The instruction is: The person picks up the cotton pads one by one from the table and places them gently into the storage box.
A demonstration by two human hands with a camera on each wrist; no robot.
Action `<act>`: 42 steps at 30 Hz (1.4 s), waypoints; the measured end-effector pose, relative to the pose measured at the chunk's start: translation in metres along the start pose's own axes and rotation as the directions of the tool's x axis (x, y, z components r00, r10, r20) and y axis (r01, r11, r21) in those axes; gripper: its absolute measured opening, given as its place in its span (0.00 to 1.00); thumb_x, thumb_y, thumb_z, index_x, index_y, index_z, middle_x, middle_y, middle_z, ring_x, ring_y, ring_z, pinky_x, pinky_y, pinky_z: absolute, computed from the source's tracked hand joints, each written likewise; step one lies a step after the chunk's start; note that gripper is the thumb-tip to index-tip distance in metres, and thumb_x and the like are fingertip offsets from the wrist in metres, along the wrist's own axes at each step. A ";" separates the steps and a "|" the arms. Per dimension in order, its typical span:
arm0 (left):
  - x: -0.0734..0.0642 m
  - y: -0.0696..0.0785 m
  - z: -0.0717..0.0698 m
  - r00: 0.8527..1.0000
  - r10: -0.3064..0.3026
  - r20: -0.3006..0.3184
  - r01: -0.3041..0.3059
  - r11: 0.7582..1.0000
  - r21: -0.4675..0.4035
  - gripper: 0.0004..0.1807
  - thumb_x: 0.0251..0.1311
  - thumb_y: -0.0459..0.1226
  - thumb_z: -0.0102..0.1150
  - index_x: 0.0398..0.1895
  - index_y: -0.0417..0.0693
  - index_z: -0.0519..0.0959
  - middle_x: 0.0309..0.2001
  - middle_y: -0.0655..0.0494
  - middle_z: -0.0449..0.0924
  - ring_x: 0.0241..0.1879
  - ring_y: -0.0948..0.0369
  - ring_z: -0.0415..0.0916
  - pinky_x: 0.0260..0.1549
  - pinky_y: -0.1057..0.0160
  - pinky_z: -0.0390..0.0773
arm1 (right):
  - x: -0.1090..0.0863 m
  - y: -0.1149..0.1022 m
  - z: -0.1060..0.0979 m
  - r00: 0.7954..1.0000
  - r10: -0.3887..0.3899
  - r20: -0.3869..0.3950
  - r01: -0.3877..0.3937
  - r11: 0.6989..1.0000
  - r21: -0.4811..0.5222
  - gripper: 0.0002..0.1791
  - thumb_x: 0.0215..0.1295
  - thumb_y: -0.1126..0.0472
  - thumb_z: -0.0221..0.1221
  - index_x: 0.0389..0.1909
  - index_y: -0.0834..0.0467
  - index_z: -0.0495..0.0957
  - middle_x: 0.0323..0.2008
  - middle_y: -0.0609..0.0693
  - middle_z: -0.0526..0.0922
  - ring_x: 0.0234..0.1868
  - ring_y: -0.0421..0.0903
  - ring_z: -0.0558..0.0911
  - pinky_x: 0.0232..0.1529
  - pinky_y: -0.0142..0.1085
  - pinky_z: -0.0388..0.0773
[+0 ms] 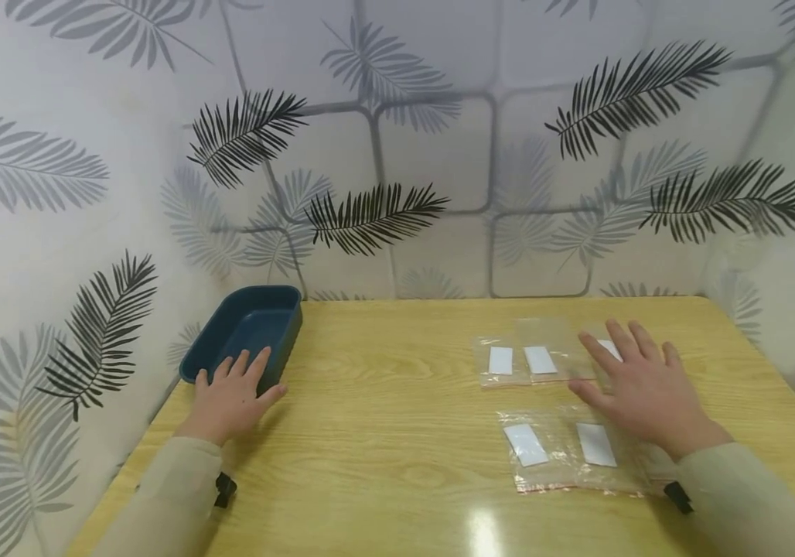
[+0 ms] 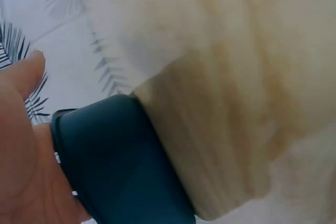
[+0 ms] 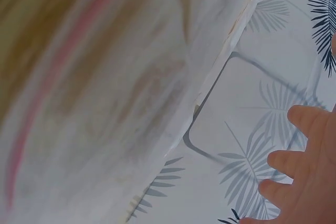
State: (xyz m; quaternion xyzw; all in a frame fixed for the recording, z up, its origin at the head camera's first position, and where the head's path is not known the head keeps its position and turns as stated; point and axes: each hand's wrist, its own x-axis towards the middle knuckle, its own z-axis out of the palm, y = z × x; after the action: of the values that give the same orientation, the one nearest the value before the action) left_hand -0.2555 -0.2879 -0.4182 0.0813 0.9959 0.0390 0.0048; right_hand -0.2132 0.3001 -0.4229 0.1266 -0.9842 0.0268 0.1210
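Clear bags [image 1: 540,456] are laid at three o'clock on the worktop [image 1: 383,441]; the right hand [image 1: 648,387] is held spread above, the left hand [image 1: 226,398] spread near a blue bin [image 1: 254,329] at ten

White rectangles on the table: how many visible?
5: far-left rectangle, far-middle rectangle, far-right rectangle partly behind the right hand, near-left rectangle, near-right rectangle. The hand or right sleeve may hide more.

right hand [image 3: 317,171], pink-striped bag [image 3: 121,114], leaf-patterned wall [image 3: 244,124]

Both hands [image 1: 229,398] [image 1: 651,387] palm-down, splayed, well apart
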 end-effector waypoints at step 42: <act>0.012 0.079 0.009 0.922 0.378 0.080 -0.378 0.926 -0.016 0.08 0.75 0.41 0.55 0.44 0.45 0.76 0.34 0.52 0.81 0.36 0.52 0.82 0.37 0.52 0.79 | 0.007 -0.010 0.003 0.999 -0.049 -0.004 0.049 0.999 -0.005 0.44 0.70 0.28 0.47 0.78 0.51 0.59 0.76 0.66 0.52 0.74 0.73 0.50 0.62 0.76 0.47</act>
State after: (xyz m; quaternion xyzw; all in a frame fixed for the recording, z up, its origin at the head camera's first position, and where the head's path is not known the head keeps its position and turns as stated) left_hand -0.2544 -0.2073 -0.4214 0.2733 0.9605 0.0360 0.0379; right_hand -0.2173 0.2881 -0.4239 0.1506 -0.9805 0.0215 0.1241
